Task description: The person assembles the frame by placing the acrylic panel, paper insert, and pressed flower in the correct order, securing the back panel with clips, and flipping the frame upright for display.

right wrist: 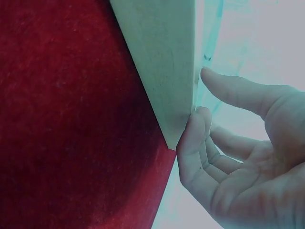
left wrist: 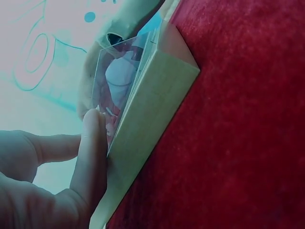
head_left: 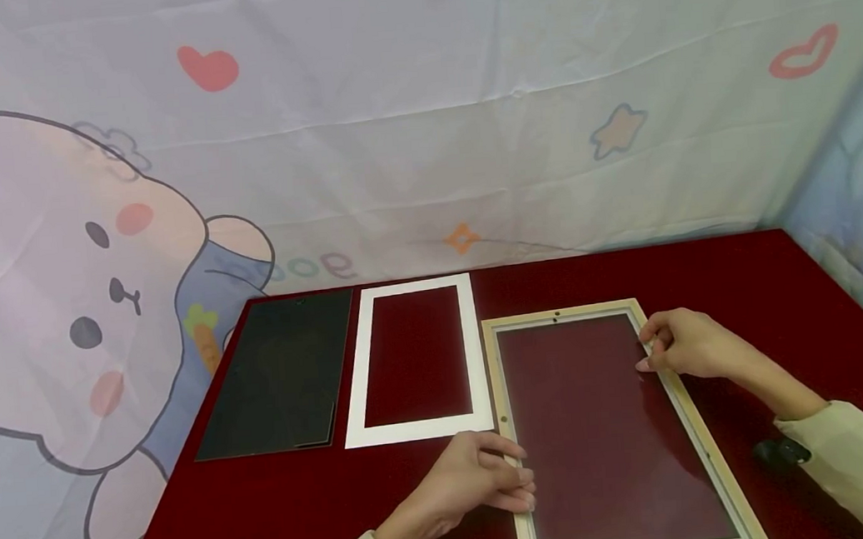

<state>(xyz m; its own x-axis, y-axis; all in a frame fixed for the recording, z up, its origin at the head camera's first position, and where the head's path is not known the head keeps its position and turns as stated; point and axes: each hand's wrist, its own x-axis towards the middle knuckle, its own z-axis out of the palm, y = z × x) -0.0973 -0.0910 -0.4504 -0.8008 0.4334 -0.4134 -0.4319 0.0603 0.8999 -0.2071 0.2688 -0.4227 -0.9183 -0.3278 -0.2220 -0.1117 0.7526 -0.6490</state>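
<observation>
A pale wooden picture frame (head_left: 685, 410) lies flat on the red tabletop, its recess facing up. Over the recess is a clear sheet (head_left: 601, 441); the left wrist view shows it tilted, with one corner above the frame's wood. My left hand (head_left: 476, 475) holds the sheet at the left side, fingertips close to the frame. On the opposite side, my right hand (head_left: 680, 342) has bent fingers at the frame's upper right edge, its thumb by the sheet. Finger contact under the sheet is hidden.
A white mat border (head_left: 420, 430) lies left of the frame. Farther left is a dark backing board (head_left: 281, 372) with a small piece along its lower right corner. A printed cloth (head_left: 394, 163) hangs behind the red table (head_left: 420, 537).
</observation>
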